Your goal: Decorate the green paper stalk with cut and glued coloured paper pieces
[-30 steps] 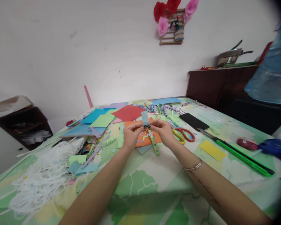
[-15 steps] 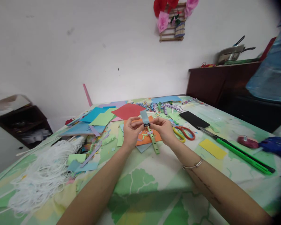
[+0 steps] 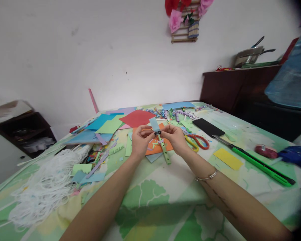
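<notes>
The table [image 3: 155,187], covered in a patterned cloth, carries everything in reach. On its left lies a loose heap of white string [image 3: 42,187]. On its right the green knife [image 3: 263,165] lies slantwise, blade out and pointing in toward the phone [image 3: 208,127].

Beyond the hands lies the red sheet [image 3: 137,118]. The left hand [image 3: 140,142] and right hand [image 3: 175,139] meet over the middle of the table, above the orange sheet [image 3: 169,146]. Just right of the right hand sit the scissors [image 3: 197,144], with the yellow card [image 3: 227,158] nearer the wrist and bangle.

Between the fingertips is the work. The green strip [image 3: 166,154], dotted dark, slants from them toward the person; whether it is joined to the blue piece is too small to tell. The blue strip [image 3: 154,124] stands up from the fingertips, its lower end caught in a thumb-and-finger grip from each side. Dark round spots show at the fingertips, nails or small parts, I cannot tell which.

Such thin paper probably asks for a light, equal pinch: thumbs level, pressure close to the lower end, no sideways pull that might crease or tear it. Resting the wrists would likely steady fine work.
</notes>
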Demonstrator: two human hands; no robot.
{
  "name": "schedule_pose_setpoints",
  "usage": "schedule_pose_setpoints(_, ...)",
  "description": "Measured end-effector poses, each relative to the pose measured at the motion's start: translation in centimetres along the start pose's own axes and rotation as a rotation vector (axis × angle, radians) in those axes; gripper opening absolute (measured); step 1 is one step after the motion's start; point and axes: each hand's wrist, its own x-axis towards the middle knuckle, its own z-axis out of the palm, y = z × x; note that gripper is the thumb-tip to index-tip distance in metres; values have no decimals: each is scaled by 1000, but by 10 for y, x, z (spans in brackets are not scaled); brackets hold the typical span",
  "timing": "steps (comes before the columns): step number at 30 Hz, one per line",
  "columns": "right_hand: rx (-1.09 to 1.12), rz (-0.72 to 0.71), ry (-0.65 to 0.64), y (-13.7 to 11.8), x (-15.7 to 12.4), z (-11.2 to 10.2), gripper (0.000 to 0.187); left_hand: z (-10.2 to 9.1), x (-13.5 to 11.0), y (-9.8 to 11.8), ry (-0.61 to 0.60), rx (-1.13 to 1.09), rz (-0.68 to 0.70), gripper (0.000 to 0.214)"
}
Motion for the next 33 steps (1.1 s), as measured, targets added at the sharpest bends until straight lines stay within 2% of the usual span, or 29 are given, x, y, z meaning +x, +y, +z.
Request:
schedule_pose_setpoints(12,-111,-88,-27,0,0,1,24,-3,1,-6,-52,71,13,32)
schedule_pose_setpoints(20,-221,-148,-15,4,2,-1,25,0,-1,-2,-114,137,23,28)
schedule_pose_setpoints(25,-401,-220,-22,5,0,-3,15,3,-1,-2,-118,192,26,28)
schedule_pose_setpoints(29,-594,-281,-84,1,-3,-4,2,2,-1,-3,-89,262,0,30)
schedule_pose_setpoints(33,-748,-291,-154,-1,-4,-4,8,1,-1,-2,-69,255,-23,30)
